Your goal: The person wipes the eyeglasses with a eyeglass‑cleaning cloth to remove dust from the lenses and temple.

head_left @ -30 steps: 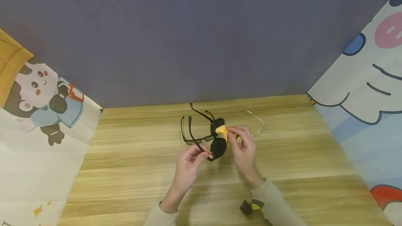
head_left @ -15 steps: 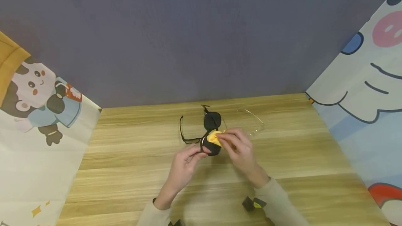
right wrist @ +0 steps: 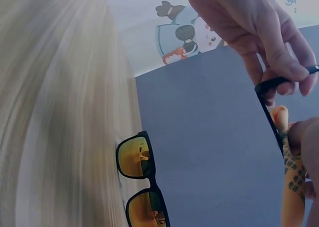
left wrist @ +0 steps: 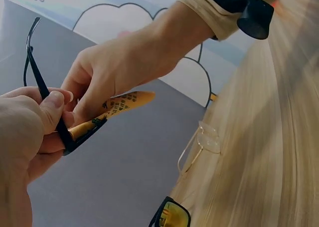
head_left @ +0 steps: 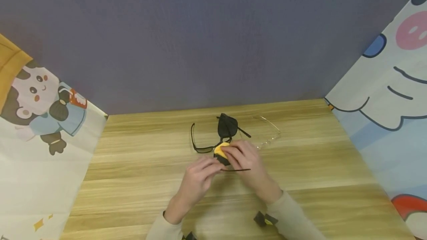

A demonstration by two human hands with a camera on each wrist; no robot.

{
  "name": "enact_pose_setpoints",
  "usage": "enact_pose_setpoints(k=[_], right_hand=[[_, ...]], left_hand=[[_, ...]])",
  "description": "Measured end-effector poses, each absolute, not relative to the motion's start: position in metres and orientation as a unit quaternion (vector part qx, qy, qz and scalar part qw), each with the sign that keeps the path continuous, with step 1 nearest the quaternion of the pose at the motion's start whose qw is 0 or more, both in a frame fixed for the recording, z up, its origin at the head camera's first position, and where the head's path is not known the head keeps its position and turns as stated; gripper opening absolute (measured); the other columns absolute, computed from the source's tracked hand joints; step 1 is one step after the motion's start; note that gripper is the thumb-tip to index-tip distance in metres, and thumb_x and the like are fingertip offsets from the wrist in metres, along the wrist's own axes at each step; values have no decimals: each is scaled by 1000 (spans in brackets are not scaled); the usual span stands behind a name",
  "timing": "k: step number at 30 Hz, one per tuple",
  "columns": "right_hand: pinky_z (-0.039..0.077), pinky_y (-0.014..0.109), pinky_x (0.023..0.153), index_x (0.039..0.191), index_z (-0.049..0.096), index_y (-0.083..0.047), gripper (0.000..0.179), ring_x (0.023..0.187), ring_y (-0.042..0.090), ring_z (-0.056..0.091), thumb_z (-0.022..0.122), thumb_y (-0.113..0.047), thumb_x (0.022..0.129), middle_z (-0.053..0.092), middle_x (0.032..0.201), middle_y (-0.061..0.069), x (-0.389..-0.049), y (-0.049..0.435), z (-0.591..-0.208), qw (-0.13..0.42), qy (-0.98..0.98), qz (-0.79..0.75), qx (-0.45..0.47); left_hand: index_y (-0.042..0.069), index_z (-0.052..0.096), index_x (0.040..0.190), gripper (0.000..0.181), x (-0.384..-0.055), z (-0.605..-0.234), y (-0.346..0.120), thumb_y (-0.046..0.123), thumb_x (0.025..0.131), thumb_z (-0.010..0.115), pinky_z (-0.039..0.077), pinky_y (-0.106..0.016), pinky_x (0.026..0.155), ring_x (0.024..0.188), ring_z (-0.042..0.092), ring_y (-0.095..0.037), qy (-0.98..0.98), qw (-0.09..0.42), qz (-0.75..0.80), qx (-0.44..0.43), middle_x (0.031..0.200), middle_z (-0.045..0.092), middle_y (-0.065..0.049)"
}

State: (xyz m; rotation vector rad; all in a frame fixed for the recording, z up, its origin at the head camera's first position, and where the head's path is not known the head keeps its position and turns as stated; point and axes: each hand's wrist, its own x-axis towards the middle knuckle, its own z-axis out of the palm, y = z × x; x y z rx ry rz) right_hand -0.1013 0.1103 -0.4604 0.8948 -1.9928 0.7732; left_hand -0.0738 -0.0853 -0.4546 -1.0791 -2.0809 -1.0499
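Observation:
My left hand (head_left: 195,179) grips black sunglasses (head_left: 228,126) near a hinge, holding them above the table with the far lens pointing away from me. One temple arm sticks out to the right below the lens. Between the fingers of my right hand (head_left: 251,162) is a yellow cloth (head_left: 221,149), pressed against the near lens. Dark printed marks show on the cloth (left wrist: 124,102) in the left wrist view, where it lies along the black frame (left wrist: 87,137). The right fingers hide part of that lens.
Black-framed glasses (head_left: 204,149) lie on the wooden table (head_left: 140,180) behind the hands; their lenses (right wrist: 133,158) look orange in the right wrist view. Thin gold-rimmed glasses (head_left: 275,128) lie to the right. A grey panel (head_left: 213,47) rises at the back, with printed side walls.
The sunglasses have turned in my left hand, so a temple arm that pointed up and left now points right. The cloth has shifted from around the bridge onto the near lens.

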Motion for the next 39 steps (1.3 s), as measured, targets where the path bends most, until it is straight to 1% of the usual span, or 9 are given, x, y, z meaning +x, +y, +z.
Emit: enact_pose_setpoints(k=[6,9,13,18,21,25,29,34,39], right_hand=[[54,33,66,106,75,-3,25,79,21,61,56,-19,108,67,99,8,-97,107,-461,394,-802,285,347],[54,33,67,106,75,-4,26,80,21,61,56,-21,108,66,98,7,-93,105,-461,385,-812,272,346],[55,31,71,107,76,-6,32,82,20,62,52,-27,109,67,98,4,-87,101,-462,363,-819,261,360],[54,29,72,106,76,-5,35,83,18,62,50,-29,110,67,98,3,-82,98,-464,340,-815,290,370],[55,28,73,106,75,-5,35,84,18,62,49,-29,110,67,98,3,-82,98,-465,334,-814,302,367],[56,30,74,105,73,-5,35,85,18,63,49,-30,110,67,99,4,-84,99,-467,333,-819,291,364],[52,32,69,106,71,-5,32,84,21,61,49,-28,110,65,99,5,-90,103,-468,341,-828,277,348],[46,32,61,106,71,-5,31,80,22,59,48,-26,111,63,97,5,-97,108,-467,347,-834,279,325],[46,32,61,108,72,-6,30,80,22,59,49,-25,111,64,98,6,-97,108,-467,344,-835,281,326]], left_hand=[[8,77,93,13,-73,-459,-85,15,97,67,61,-22,81,81,72,-15,-777,306,-380,-398,92,78,-4],[8,78,92,16,-73,-461,-85,14,99,65,62,-22,79,78,72,-14,-770,336,-371,-395,90,78,-4],[7,79,92,19,-75,-462,-84,11,101,62,62,-21,74,73,71,-14,-754,382,-361,-393,88,78,-5],[4,80,93,22,-76,-463,-83,11,102,62,61,-19,68,69,70,-14,-740,416,-357,-390,85,78,-7],[4,81,94,21,-75,-464,-83,13,102,63,60,-18,67,68,69,-13,-741,417,-357,-387,85,78,-6],[3,80,93,22,-74,-465,-83,11,102,62,61,-19,68,69,69,-14,-744,406,-362,-388,86,78,-7],[3,81,92,24,-73,-466,-83,10,103,60,62,-20,72,72,71,-15,-746,388,-372,-392,86,78,-7],[4,81,94,24,-72,-466,-83,10,103,60,62,-19,74,74,72,-14,-748,376,-375,-398,89,79,-5],[3,81,94,24,-72,-468,-82,8,104,59,62,-19,74,74,73,-15,-746,378,-382,-395,89,79,-6]])
